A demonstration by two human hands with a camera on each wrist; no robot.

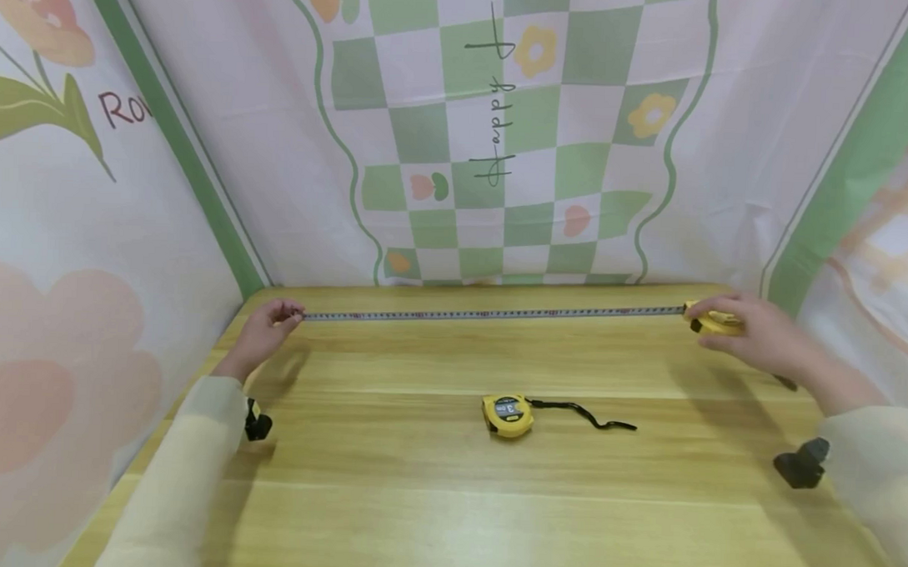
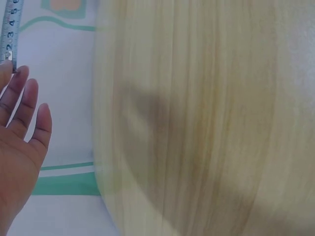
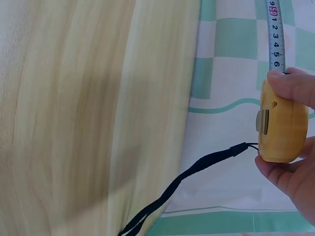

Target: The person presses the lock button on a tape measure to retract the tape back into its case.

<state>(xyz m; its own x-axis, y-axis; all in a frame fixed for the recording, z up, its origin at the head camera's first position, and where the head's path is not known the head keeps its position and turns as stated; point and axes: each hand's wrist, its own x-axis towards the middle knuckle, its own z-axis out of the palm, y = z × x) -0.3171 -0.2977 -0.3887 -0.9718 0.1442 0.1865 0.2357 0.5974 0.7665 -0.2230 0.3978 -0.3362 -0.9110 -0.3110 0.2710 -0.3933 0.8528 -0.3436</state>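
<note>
Over the table (image 1: 385, 523), the left hand (image 1: 265, 329) pinches a tape blade (image 1: 460, 315) and the right hand (image 1: 763, 332) grips its case (image 3: 284, 130).

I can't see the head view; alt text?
A left hand and a right hand hold a measuring tape stretched above a wooden table: the left pinches the tape's end, the right holds its yellow case. A second yellow tape measure with a black strap lies nearer the camera; a patterned cloth hangs behind.
</note>
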